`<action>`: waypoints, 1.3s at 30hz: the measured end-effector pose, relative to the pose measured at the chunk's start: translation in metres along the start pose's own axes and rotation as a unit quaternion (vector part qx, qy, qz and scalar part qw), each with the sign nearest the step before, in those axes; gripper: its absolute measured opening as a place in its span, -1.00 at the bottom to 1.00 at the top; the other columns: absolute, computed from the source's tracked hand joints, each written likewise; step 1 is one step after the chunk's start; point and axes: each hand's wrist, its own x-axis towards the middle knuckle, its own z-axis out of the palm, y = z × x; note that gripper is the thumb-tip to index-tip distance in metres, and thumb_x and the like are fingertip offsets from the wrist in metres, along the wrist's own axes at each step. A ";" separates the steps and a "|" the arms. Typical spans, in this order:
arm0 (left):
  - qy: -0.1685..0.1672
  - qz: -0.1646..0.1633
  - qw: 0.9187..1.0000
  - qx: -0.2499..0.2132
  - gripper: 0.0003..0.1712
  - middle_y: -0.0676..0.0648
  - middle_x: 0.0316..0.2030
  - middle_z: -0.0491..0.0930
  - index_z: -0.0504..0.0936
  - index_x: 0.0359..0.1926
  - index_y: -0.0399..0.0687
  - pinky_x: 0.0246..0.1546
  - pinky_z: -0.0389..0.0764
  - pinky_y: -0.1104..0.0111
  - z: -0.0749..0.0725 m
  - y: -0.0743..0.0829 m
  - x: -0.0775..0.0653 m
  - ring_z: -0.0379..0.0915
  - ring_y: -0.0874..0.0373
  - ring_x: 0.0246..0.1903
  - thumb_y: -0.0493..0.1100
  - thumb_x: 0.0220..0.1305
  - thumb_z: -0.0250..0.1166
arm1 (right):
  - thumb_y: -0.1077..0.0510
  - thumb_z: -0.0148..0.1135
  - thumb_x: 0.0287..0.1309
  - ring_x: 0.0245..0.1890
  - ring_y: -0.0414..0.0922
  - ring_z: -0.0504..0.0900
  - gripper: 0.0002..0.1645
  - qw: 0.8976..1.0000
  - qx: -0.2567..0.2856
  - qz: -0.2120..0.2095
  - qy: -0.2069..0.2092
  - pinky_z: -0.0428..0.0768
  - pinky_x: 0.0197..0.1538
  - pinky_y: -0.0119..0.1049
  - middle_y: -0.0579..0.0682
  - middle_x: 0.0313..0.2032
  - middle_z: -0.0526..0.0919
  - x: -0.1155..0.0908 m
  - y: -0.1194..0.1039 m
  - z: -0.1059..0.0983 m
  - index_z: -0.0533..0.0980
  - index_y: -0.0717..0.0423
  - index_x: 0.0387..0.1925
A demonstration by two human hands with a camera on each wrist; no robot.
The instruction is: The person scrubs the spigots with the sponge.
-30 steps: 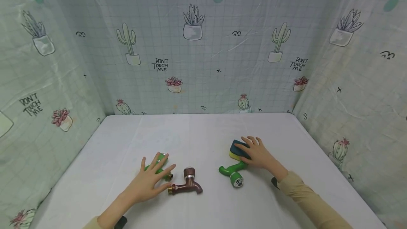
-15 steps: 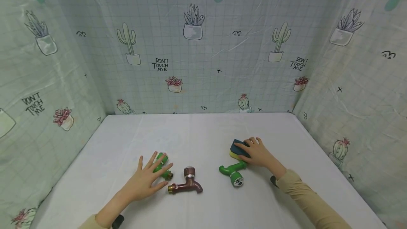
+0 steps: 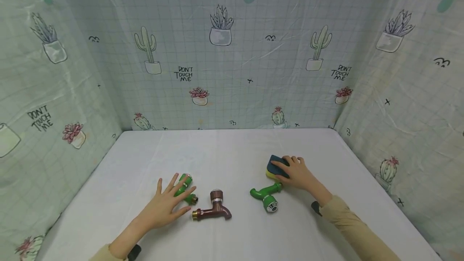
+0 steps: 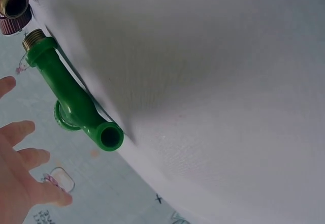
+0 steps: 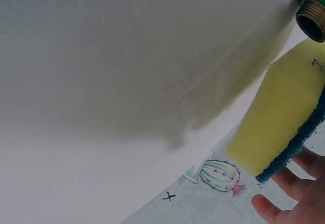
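Note:
My right hand [image 3: 298, 174] holds a sponge [image 3: 278, 167] with a dark blue scouring layer above a yellow layer. The thumb lies at its near side and the fingers reach over the blue top. In the right wrist view the yellow side of the sponge [image 5: 279, 107] faces the camera, hiding some fingertips. Just in front of it lies a green tap [image 3: 266, 195]. My left hand [image 3: 159, 209] has its fingers spread above a second green tap [image 3: 185, 190] and holds nothing. A brown tap [image 3: 214, 208] with a brass threaded end lies to the right of that hand.
A white table [image 3: 224, 156] carries all the things. Cloth walls [image 3: 232, 59] printed with cacti stand along its back, left and right sides.
The sponge has shifted slightly right and away from me with my right hand. My left hand has drawn back a little to the left. The taps stay in place.

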 end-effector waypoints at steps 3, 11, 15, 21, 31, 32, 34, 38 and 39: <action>-0.001 -0.002 1.000 0.003 -0.34 -0.12 0.32 0.10 0.28 0.24 0.26 0.10 -0.13 -0.37 0.000 -0.001 0.000 -0.17 -0.16 0.34 0.21 0.10 0.15 | -0.15 0.19 0.02 -0.08 0.17 0.45 -0.39 1.000 0.002 -0.001 0.015 0.35 -0.04 0.16 0.18 -0.03 0.43 -0.005 0.000 -0.003 0.34 -0.18 0.15; -0.009 -0.010 1.000 0.018 -0.30 -0.14 0.32 0.10 0.26 0.25 0.22 0.08 -0.13 -0.39 0.005 -0.006 0.004 -0.12 -0.25 0.31 0.23 0.09 0.16 | -0.14 0.23 -0.02 -0.05 0.14 0.44 -0.37 0.999 0.019 0.004 0.025 0.33 -0.02 0.15 0.17 -0.01 0.42 -0.022 -0.004 -0.012 0.33 -0.21 0.14; -0.005 -0.006 1.000 0.023 -0.26 -0.16 0.31 0.13 0.26 0.25 0.19 0.08 -0.13 -0.40 0.007 -0.008 0.008 -0.10 -0.27 0.30 0.24 0.04 0.19 | -0.12 0.25 -0.04 -0.05 0.10 0.44 -0.37 0.999 0.025 0.001 0.033 0.34 -0.04 0.13 0.15 -0.02 0.44 -0.031 -0.007 -0.017 0.35 -0.20 0.13; -0.004 0.014 0.999 0.044 -0.22 -0.18 0.28 0.18 0.28 0.24 0.20 0.06 -0.09 -0.40 0.010 -0.015 0.015 -0.07 -0.28 0.29 0.26 -0.02 0.23 | -0.14 0.24 -0.04 -0.03 0.09 0.43 -0.36 0.999 0.031 -0.002 0.035 0.34 -0.05 0.12 0.14 -0.01 0.44 -0.040 -0.013 -0.022 0.35 -0.21 0.14; 0.015 0.063 0.996 0.055 -0.20 -0.20 0.25 0.23 0.39 0.17 0.14 -0.02 0.05 -0.42 0.015 -0.028 0.024 0.03 -0.35 0.22 0.26 -0.15 0.31 | -0.12 0.28 -0.07 -0.03 0.08 0.43 -0.33 0.997 0.031 -0.018 0.066 0.34 -0.05 0.11 0.13 -0.01 0.44 -0.042 -0.021 -0.030 0.35 -0.20 0.14; 0.020 0.070 0.996 0.056 -0.21 -0.20 0.24 0.24 0.41 0.15 0.12 -0.04 0.06 -0.42 0.015 -0.029 0.025 0.06 -0.36 0.21 0.25 -0.17 0.32 | -0.12 0.28 -0.07 -0.03 0.08 0.43 -0.33 0.997 0.032 -0.019 0.067 0.35 -0.05 0.11 0.13 -0.01 0.44 -0.043 -0.021 -0.031 0.34 -0.20 0.14; 0.025 0.082 0.994 0.062 -0.24 -0.22 0.21 0.28 0.46 0.11 0.09 -0.05 0.09 -0.41 0.016 -0.032 0.026 0.10 -0.36 0.19 0.20 -0.20 0.35 | -0.12 0.28 -0.07 -0.03 0.09 0.44 -0.33 0.997 0.037 -0.021 0.069 0.35 -0.06 0.10 0.13 -0.01 0.44 -0.043 -0.023 -0.033 0.35 -0.20 0.14; 0.014 0.094 0.992 0.080 -0.33 -0.22 0.17 0.33 0.52 0.04 0.06 -0.04 0.14 -0.38 0.016 -0.034 0.028 0.16 -0.32 0.17 0.14 -0.18 0.35 | -0.12 0.29 -0.08 -0.04 0.09 0.44 -0.33 0.996 0.041 -0.023 0.071 0.38 -0.09 0.07 0.12 0.00 0.43 -0.046 -0.027 -0.034 0.34 -0.21 0.14; 0.010 0.096 0.992 0.086 -0.35 -0.22 0.16 0.34 0.53 0.02 0.06 -0.03 0.15 -0.37 0.016 -0.034 0.029 0.18 -0.31 0.17 0.13 -0.18 0.34 | -0.12 0.29 -0.08 -0.05 0.08 0.44 -0.33 0.996 0.042 -0.023 0.073 0.39 -0.10 0.05 0.12 -0.01 0.43 -0.046 -0.028 -0.034 0.35 -0.21 0.14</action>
